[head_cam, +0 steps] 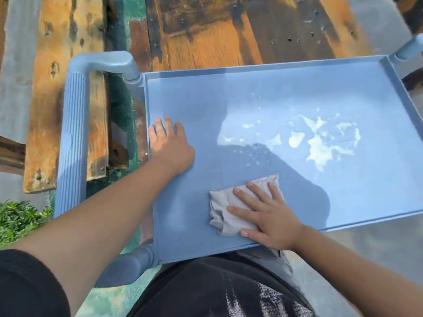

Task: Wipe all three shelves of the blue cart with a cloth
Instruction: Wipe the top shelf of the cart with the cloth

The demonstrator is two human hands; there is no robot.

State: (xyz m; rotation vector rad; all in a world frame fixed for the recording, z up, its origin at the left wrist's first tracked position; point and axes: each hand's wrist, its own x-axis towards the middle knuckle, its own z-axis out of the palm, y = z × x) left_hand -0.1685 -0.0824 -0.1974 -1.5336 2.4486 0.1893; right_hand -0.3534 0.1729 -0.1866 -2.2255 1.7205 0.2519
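Pressing flat with straight, spread fingers, the right hand (266,216) pins a crumpled grey cloth (235,207) against the top shelf (286,92) of the blue cart (160,225). That grip is spread wide, not pinching; the palm and the little finger lie off the cloth's near edge, on the shelf just inside its near rim. The cloth sits in the near middle part of the shelf, bunched toward its left side, with one corner sticking out beyond the fingertips.

The left hand (170,145) lies open and flat on the bare shelf at its left edge, fingers extended and touching or nearly touching the left rim, well apart from the cloth.

Farther right on the shelf, a white splashed smear (320,143) spreads across the sunlit part, with small specks scattered toward the cloth; the cloth is apart from it.

Left of the shelf runs the cart's ribbed handle (73,138). Beyond the cart lie weathered wooden planks (206,37), and a patch of green plants (20,218) shows at the left edge. Dark clothing (217,289) fills the bottom of the view.
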